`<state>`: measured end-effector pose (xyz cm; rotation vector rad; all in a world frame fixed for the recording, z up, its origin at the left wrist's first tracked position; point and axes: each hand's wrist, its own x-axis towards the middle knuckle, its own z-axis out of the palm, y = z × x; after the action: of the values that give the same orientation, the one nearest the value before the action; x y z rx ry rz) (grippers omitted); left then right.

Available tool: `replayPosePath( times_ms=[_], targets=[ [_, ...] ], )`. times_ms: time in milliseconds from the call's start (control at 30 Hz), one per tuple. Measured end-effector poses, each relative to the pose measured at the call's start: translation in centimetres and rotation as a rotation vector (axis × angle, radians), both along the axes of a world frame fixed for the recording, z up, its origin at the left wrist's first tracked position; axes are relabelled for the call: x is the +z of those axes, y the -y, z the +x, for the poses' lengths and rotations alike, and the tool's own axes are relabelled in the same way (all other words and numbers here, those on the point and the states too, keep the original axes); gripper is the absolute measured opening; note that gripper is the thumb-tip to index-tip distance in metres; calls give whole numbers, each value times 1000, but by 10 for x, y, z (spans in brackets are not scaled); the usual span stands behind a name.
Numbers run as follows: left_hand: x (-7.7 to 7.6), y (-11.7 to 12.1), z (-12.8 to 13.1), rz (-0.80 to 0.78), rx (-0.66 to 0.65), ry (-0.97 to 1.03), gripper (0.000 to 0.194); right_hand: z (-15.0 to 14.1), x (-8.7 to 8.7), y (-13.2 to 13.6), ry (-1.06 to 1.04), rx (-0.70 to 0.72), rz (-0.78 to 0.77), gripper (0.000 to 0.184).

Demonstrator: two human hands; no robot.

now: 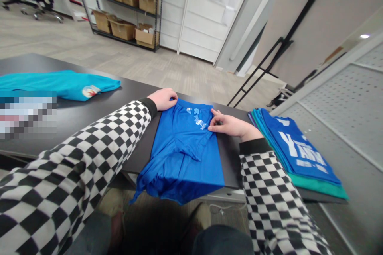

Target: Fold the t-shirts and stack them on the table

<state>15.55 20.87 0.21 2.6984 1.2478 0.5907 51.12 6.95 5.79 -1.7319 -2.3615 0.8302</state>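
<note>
Limp blue cotton T-shirt [182, 155], best pinched at its edge, overhangs the black counter [119, 101] under left grip [163, 99] and right grip [227, 124], both open and flat.

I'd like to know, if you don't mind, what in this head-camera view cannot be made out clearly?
Head view:
- Blue T-shirt: its print is folded, partly covered by the right hand, and unreadable.
- Stacked shirts: the top shirt hides the lower ones, so no count.
- Teal shirt's badge: too small to identify.
- Table: a pixelated patch blurs whatever lies at its left.
</note>
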Motion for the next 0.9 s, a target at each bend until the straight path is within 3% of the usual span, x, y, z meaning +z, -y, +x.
replayPosePath(
  times_ms=[200, 533, 900],
  targets=[
    [4, 5, 1, -6, -10, 8, 43, 2, 0, -4, 20, -56, 39, 21],
    [3, 3, 0, 1, -21, 5, 43, 9, -7, -6, 66, -22, 44, 18],
    [5, 4, -2, 4, -1, -11, 43, 20, -1, -6, 56, -9, -14, 18]
  ],
)
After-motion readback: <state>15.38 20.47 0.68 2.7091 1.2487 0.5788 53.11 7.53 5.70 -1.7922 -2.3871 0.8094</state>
